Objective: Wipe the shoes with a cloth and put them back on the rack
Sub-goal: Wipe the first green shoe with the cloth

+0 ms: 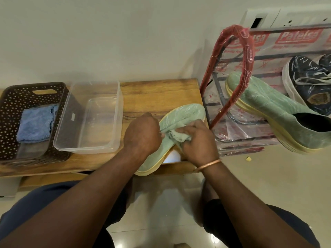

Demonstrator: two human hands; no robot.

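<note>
A mint-green shoe with a yellow sole lies on the low wooden table, toe pointing away from me. My left hand grips its side near the opening. My right hand holds a bunched pale green cloth pressed on the shoe's upper. The matching green shoe rests on the rack, which has a red plastic-wrapped frame. A dark blue patterned shoe sits behind it on the same shelf.
A clear plastic tub stands on the table's middle. To its left is a dark perforated basket holding a folded blue cloth. A white wall runs behind; glossy floor tiles lie below my knees.
</note>
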